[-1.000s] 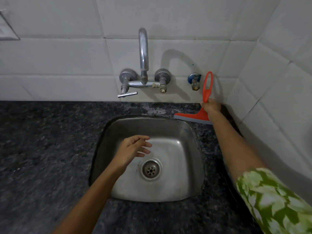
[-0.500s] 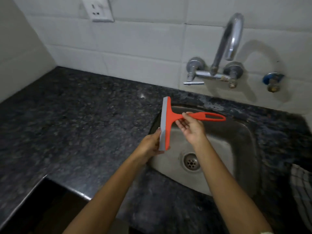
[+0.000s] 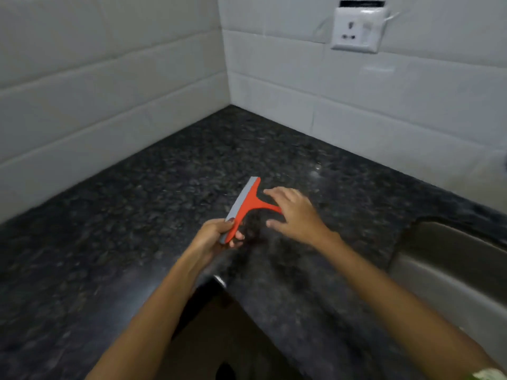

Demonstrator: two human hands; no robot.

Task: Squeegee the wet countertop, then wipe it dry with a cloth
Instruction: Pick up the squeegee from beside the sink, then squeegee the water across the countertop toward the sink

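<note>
Orange plastic squeegee with a grey rubber blade (image 3: 245, 208) is held above the dark speckled granite countertop (image 3: 137, 215), near the inner corner where the two white tiled walls (image 3: 301, 111) meet. The left hand (image 3: 212, 238) grips the near end of the blade bar, fingers curled round it. The right hand (image 3: 295, 212) covers the handle with fingers spread and relaxed; whether it actually touches the handle cannot be told, since the hand hides all of it past the neck. Motion blur softens both hands and the stone, so wetness on the counter is hard to judge. At the right edge the steel sink (image 3: 452, 259) is cut off, only its left rim and wall showing. A green-and-white patterned sleeve (image 3: 491, 375) just enters the bottom right corner.

Half a second ago the squeegee was over the sink basin with the tap in view; now the view has swung left, the tap is gone and the tool sits over the counter. The white wall socket (image 3: 356, 30) carries no legible writing.
</note>
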